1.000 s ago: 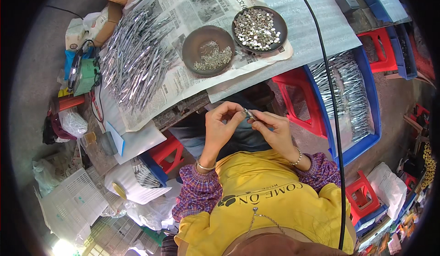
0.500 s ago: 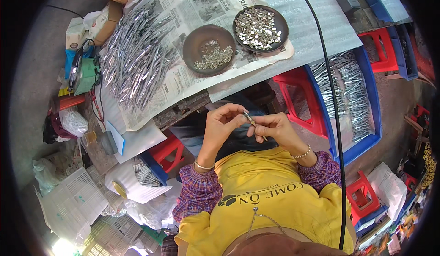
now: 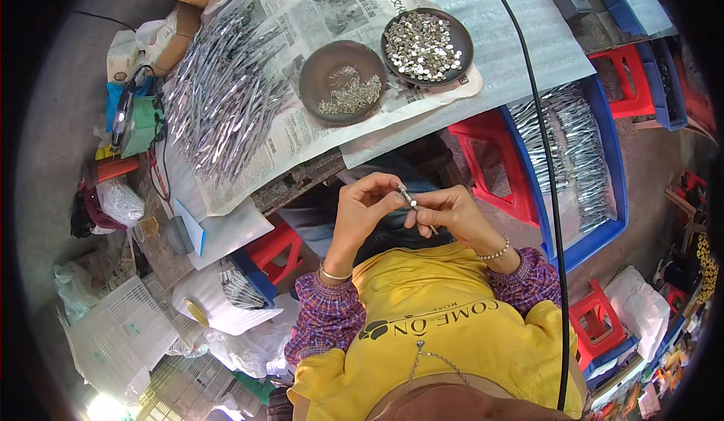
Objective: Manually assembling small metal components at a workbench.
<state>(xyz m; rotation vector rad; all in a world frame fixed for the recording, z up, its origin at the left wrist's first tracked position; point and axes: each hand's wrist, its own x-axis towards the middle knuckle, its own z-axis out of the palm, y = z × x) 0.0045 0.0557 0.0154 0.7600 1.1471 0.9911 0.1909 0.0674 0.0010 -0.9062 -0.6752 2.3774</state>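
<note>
Plainly, a round brown dish (image 3: 317, 74) holds thin silvery pins (image 3: 356, 98), and the darker dish (image 3: 466, 44) beside it holds flat, shiny discs (image 3: 422, 47); a blue tray (image 3: 621, 202) at right carries rows of slender metal strips (image 3: 587, 161). Just in front of the table (image 3: 313, 172), a slim rod-like piece (image 3: 406, 193) slants from upper left to lower right, its bright metal glinting. The left hand (image 3: 366, 206) pinches its upper end; the right hand (image 3: 452, 215) grips it lower down, curled closed around it
</note>
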